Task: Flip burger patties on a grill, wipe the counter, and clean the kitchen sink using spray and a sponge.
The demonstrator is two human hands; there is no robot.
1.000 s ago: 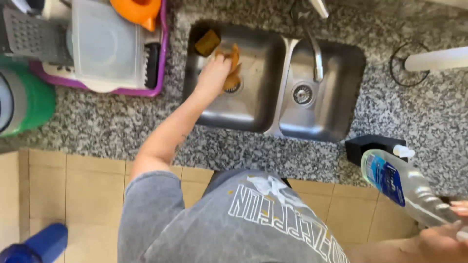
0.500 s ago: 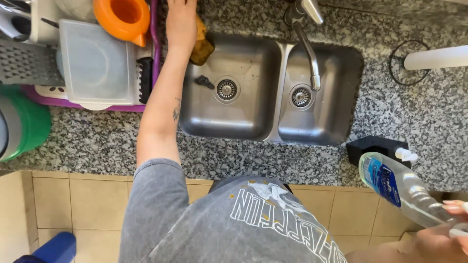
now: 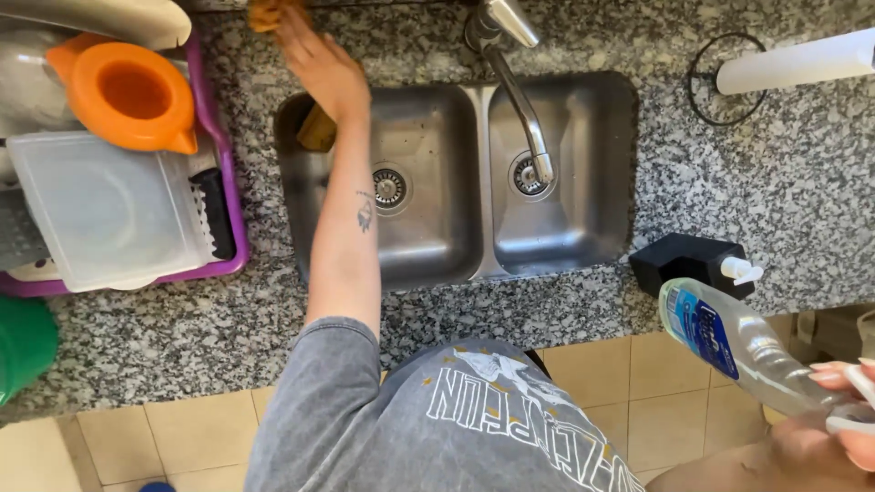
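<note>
Left hand (image 3: 321,68) stretched out over the back edge of the granite tabletop (image 3: 228,319), behind the double steel sink (image 3: 565,241); its grip is closed on an orange-brown sponge (image 3: 264,13) right at the top edge of view, fingertips wrapped over it; another brownish sponge (image 3: 317,130) sits in the left basin's far corner, just below the wrist; right hand (image 3: 834,428) low at the bottom right, off the tabletop, grip pinched around the neck of a clear spray bottle (image 3: 729,342) with a blue label; purple dish rack (image 3: 232,196) at left holds an orange jug (image 3: 128,96) and a clear plastic box (image 3: 105,210); black soap dispenser (image 3: 697,264) beside the right basin.
</note>
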